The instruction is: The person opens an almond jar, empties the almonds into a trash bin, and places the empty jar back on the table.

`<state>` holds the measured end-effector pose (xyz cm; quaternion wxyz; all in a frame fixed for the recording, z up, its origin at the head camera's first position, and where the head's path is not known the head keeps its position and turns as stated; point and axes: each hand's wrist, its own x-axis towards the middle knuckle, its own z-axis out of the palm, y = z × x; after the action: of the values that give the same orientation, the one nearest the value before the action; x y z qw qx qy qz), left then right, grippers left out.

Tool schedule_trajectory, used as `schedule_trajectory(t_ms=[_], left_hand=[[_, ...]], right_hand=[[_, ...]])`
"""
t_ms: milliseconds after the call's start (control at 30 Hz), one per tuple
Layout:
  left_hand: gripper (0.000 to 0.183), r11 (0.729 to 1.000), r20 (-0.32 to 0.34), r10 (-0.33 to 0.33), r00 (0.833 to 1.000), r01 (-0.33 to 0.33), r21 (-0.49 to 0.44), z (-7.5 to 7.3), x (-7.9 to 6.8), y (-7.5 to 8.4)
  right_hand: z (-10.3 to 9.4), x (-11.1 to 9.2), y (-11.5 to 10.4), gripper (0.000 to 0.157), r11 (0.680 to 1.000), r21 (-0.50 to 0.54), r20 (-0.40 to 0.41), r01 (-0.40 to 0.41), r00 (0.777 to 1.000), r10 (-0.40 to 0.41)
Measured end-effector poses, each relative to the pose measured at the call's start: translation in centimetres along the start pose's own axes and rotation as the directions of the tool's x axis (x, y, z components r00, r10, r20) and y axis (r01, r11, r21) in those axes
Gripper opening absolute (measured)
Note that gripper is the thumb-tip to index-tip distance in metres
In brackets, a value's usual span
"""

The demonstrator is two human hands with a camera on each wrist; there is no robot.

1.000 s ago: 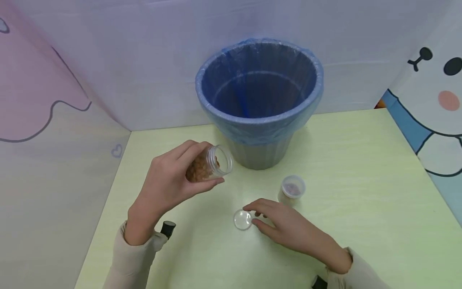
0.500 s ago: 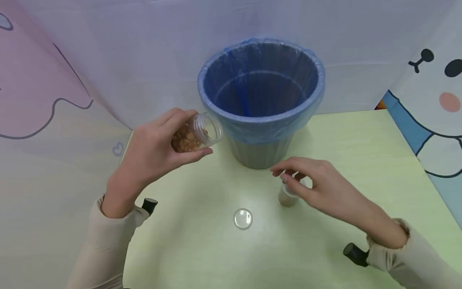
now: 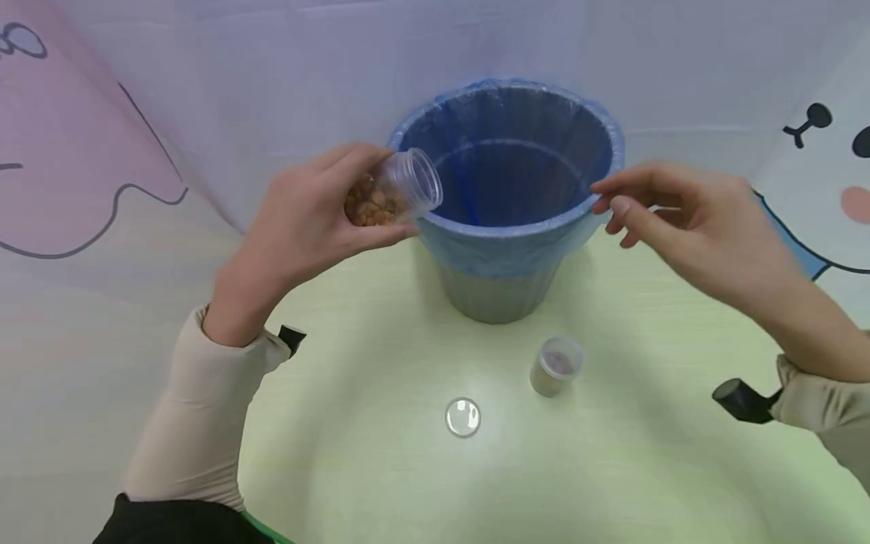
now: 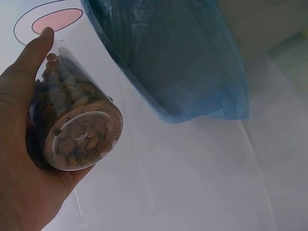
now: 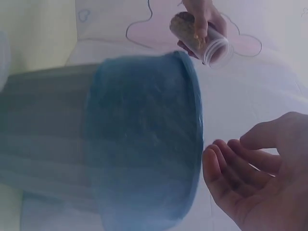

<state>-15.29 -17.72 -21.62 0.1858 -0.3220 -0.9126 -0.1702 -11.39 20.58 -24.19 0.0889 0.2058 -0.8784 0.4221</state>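
My left hand [image 3: 309, 208] grips a clear plastic jar [image 3: 394, 189] partly filled with small brown pieces that look like nuts. The jar has no lid on, and its mouth tilts right, at the left rim of a bin [image 3: 499, 291] lined with a blue bag. In the left wrist view the round base of the jar [image 4: 84, 134] faces the camera, with pieces heaped inside. My right hand [image 3: 707, 227] has relaxed, slightly bent fingers and holds nothing; its fingertips are right at the bin's right rim. In the right wrist view those fingers [image 5: 240, 171] are beside the blue liner [image 5: 149, 134].
On the pale green table [image 3: 381, 468] lies a clear round lid [image 3: 463, 417]. Right of it stands a small translucent cup [image 3: 556, 368] with something purplish inside. A pale cloth wall [image 3: 306, 68] rises behind the bin.
My left hand has lifted the jar from over the table up to the bin's rim. My right hand has left the lid, passed over the cup and risen to the bin's right side.
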Motion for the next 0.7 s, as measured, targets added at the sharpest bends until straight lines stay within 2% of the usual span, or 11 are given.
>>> schedule_trajectory(t_ms=[100, 333, 533, 700], left_hand=[[0.071, 1.0, -0.007, 0.004, 1.0, -0.004, -0.004, 0.5, 0.8, 0.1], [0.07, 0.999, 0.001, 0.002, 1.0, -0.002, 0.035, 1.4, 2.4, 0.2], [0.076, 0.995, 0.01, -0.022, 1.0, 0.021, 0.101, 1.9, 3.2, 0.3], [0.076, 0.989, 0.008, 0.001, 1.0, -0.003, 0.148, 2.4, 3.8, 0.3]], right_hand=[[-1.3, 1.5, 0.5, 0.027, 0.998, 0.04, -0.062, -0.053, 0.997, 0.055], [-2.4, 4.6, 1.9, 0.034, 0.984, -0.059, -0.141, -0.17, 0.977, 0.16], [-1.9, 6.7, 3.0, 0.04, 0.973, -0.066, -0.141, -0.22, 0.968, 0.21], [-2.0, 7.8, 3.7, 0.045, 0.967, -0.043, -0.081, -0.251, 0.966, 0.247]])
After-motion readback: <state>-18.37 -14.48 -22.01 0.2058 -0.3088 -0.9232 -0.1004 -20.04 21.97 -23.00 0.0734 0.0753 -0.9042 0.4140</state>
